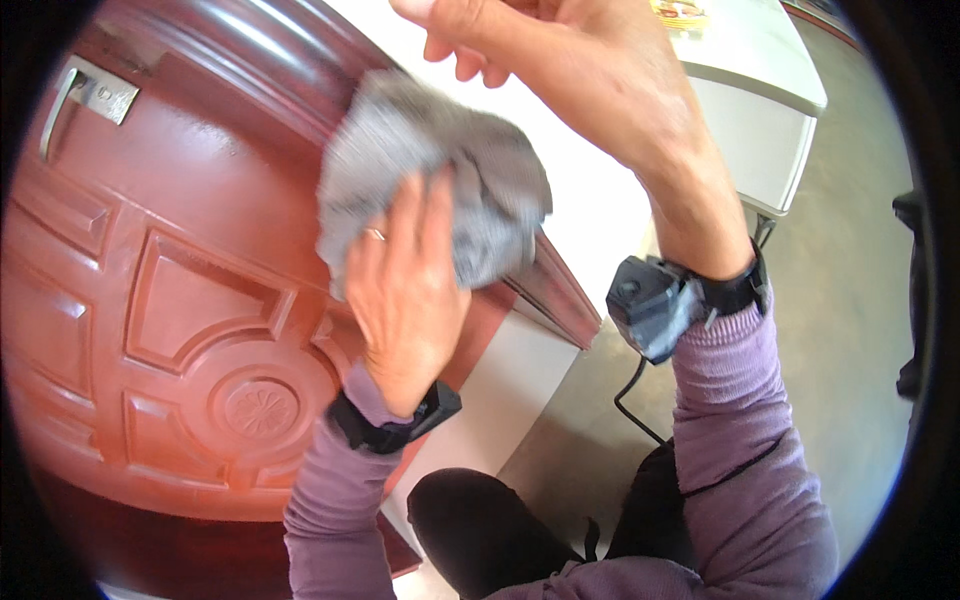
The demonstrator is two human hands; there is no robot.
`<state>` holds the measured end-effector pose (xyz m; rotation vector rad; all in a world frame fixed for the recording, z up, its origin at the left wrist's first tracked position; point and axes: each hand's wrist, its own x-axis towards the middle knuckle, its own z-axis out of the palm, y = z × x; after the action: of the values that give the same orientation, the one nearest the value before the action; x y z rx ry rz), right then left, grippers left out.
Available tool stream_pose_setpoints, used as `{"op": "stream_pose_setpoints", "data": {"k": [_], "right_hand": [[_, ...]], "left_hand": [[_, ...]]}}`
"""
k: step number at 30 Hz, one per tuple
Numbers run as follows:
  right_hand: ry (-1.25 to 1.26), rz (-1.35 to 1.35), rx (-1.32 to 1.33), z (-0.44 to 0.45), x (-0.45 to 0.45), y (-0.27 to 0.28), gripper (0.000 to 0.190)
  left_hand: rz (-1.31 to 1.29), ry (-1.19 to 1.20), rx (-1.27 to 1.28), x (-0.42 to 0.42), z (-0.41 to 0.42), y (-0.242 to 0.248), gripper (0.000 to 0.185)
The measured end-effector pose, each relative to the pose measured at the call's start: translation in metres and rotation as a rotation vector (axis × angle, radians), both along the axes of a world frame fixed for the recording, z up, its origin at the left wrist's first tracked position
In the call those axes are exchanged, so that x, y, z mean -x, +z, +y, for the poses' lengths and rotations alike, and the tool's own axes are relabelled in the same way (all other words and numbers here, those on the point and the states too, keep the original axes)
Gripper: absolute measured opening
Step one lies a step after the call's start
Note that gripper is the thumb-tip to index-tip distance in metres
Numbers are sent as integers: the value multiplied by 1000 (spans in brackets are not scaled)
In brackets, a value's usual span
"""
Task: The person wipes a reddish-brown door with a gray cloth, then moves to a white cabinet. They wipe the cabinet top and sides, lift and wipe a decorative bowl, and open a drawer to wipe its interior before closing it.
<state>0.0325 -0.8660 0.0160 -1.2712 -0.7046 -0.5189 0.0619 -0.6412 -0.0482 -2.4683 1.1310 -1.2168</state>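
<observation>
My left hand [409,300] lies with its fingers on a crumpled grey cloth [502,172], which is blurred. The cloth covers part of the glossy dark red door frame [270,67]. Beside it is a red-brown panelled door [225,180] with a carved round rosette [262,407]. Up at the top edge, my right hand [570,67] is raised in front of a bright white surface, fingers bent and apart. I see nothing in it, though the picture's edge cuts part of it off.
A metal lever handle on a plate [105,94] sits at the door's upper left. To the right stands a white table [757,82] with a yellow item [681,15] on it. Black devices are strapped to both wrists; a cable [630,390] hangs from the right one [649,300].
</observation>
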Motion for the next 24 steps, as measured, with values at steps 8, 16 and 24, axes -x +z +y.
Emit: {"op": "stream_pose_setpoints", "data": {"k": [8,16,24], "right_hand": [[-716,-229,183,63,-19,-20,36],[-1057,-412,124,116,-70,-47,90],[-1083,-649,195,110,-93,-114,81]], "left_hand": [[153,-166,143,7,-23,77,55],[744,-648,1213,9,45,31,56],[800,-750,1279,-39,14,-16,79]]}}
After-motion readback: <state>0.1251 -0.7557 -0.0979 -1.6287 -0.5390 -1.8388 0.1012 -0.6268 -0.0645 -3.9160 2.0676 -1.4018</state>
